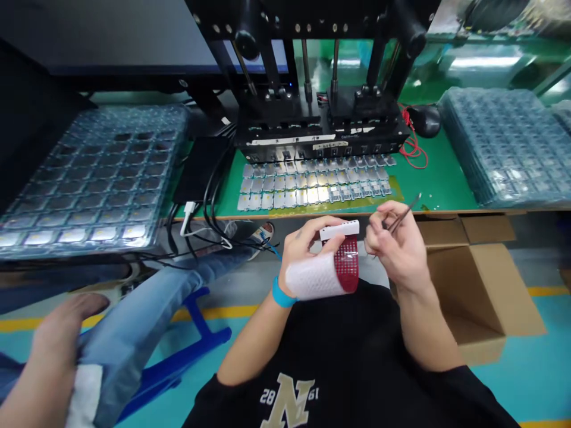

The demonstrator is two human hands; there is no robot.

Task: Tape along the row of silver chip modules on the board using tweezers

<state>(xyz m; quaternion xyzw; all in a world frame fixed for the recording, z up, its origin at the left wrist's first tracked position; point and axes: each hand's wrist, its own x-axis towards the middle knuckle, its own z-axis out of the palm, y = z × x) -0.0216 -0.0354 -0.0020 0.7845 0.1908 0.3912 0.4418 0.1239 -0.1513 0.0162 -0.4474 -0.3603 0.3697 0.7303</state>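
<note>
In the middle of the frame, the left hand (307,249) is curling around a rolled sheet (332,274), white mesh on its left part and dark red dotted film at its right end, with the fingers closed on it and on a small white block (339,229) lying along its top edge. Just to the right, the right hand (399,252) is pinching a pair of tweezers (404,215), whose tips are pointing up and right, clear of the roll. Both hands are hovering below the near edge of the green desk (441,178), above the person's lap. Rows of small modules (312,184) are lying on the desk before a black test fixture (321,119). At lower left, another person's hand (62,333) is resting on a jeans-clad knee.
</note>
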